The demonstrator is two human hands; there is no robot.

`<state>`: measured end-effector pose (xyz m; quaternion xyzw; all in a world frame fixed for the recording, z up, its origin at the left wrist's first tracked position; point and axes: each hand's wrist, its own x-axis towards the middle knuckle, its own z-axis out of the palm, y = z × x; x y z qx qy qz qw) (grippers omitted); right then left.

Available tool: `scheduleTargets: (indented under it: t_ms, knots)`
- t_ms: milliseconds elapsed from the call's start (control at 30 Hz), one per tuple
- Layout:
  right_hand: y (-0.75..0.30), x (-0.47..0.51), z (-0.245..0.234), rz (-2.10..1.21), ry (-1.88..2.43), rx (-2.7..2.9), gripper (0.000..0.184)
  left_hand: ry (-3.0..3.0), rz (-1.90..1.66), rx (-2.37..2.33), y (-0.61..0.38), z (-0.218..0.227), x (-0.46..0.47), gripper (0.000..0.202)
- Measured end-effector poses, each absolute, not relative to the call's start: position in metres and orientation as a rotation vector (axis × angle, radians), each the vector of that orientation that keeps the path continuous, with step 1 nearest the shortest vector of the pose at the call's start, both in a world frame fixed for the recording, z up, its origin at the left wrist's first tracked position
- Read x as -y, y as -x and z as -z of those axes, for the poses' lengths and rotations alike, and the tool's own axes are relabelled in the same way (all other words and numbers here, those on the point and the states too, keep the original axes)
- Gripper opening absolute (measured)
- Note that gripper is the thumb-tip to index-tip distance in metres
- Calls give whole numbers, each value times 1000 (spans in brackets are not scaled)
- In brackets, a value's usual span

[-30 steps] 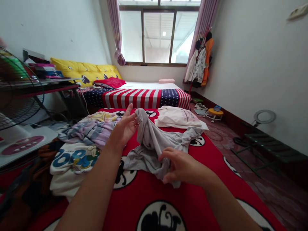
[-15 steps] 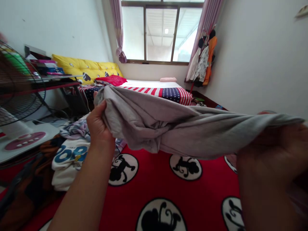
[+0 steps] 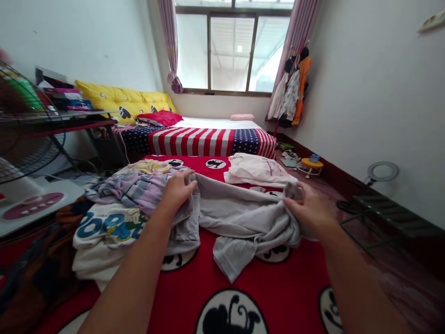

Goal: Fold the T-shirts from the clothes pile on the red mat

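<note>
A light grey garment (image 3: 239,204) is stretched between my two hands, its lower part drooping onto the red blanket (image 3: 278,292) with round black-and-white figures. My left hand (image 3: 179,188) grips its left end, close to the clothes pile. Fingers and thumb of my right hand (image 3: 306,204) pinch the bunched right end. Which kind of garment it is I cannot tell. Just beyond it lies a flattened white shirt (image 3: 259,169) with small print. Left of my left hand are a plaid cloth (image 3: 139,188) and a white printed shirt (image 3: 104,227), both heaped.
At the left stand a fan (image 3: 31,199) and a desk (image 3: 86,113) with boxes. A bed (image 3: 201,139) with a striped cover lies under the window. To the right are a yellow stool (image 3: 312,163), a ring light (image 3: 382,171) and a dark green rack (image 3: 396,215).
Both hands have lowered the grey garment from in front of my view to the blanket and come closer together. The white shirt behind it now shows.
</note>
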<state>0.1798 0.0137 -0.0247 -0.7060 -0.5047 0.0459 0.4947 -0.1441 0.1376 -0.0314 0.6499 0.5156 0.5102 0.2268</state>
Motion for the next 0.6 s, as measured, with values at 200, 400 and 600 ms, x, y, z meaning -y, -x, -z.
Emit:
scheduleTargets:
  t_ms: [200, 400, 600]
  knots:
    - [-145, 6, 14, -180, 2049, 1898, 24, -2250, -1025, -1250, 123, 1, -97, 9]
    - [-139, 10, 23, -344, 2070, 2322, 29, -2503, -45, -632, 77, -1, -41, 29]
    - [-145, -2, 35, -148, 2070, 2166, 25, -2697, -50, -831, 53, 35, -41, 60]
